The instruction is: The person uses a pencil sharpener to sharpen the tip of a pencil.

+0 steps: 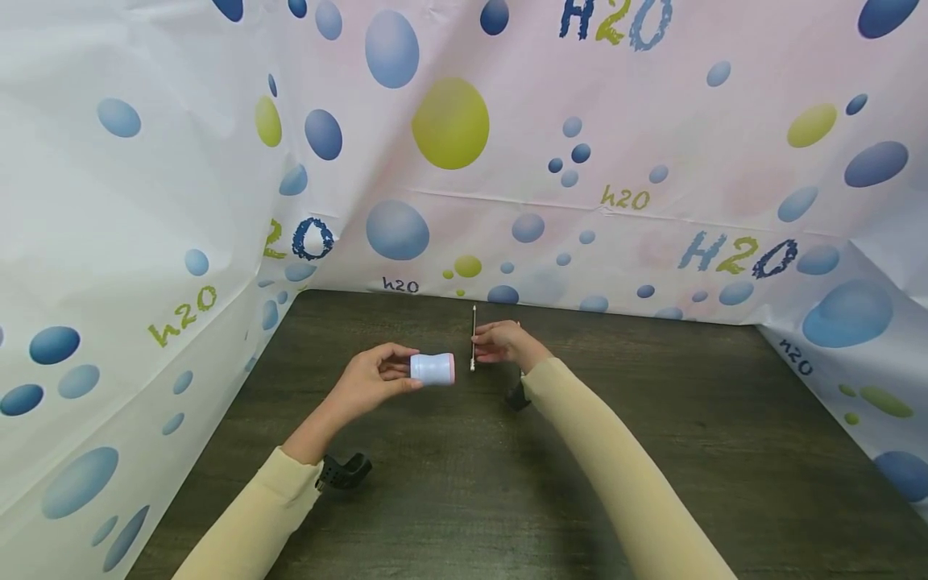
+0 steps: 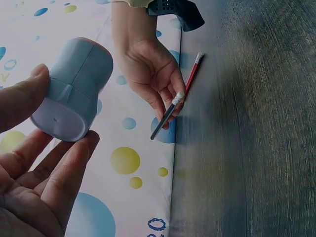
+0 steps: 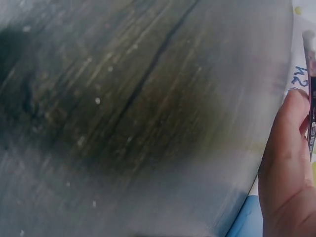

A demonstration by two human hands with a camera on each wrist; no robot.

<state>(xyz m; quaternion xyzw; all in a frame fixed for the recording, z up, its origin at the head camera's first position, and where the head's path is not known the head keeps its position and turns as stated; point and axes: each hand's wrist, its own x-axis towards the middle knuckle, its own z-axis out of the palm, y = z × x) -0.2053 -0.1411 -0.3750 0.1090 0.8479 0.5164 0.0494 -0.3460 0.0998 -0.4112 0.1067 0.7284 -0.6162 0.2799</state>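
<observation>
My left hand (image 1: 366,379) holds a small light blue container (image 1: 431,369) between thumb and fingers. It has a waisted shape and a pink end facing right; in the left wrist view its pale flat base (image 2: 58,120) shows. To its right, my right hand (image 1: 503,342) pinches a thin dark pencil (image 1: 474,322) with a whitish eraser end. The same pencil (image 2: 164,121) slants across the fingertips in the left wrist view. Only part of the right hand (image 3: 286,168) and the pencil (image 3: 312,98) enter the right wrist view.
A red pencil (image 2: 191,76) with a white end lies on the dark wooden table (image 1: 435,483), mostly behind the right hand in the head view. White sheeting (image 1: 536,209) printed with blue and green dots stands around the back and sides. Both wrists wear black bands (image 1: 344,471).
</observation>
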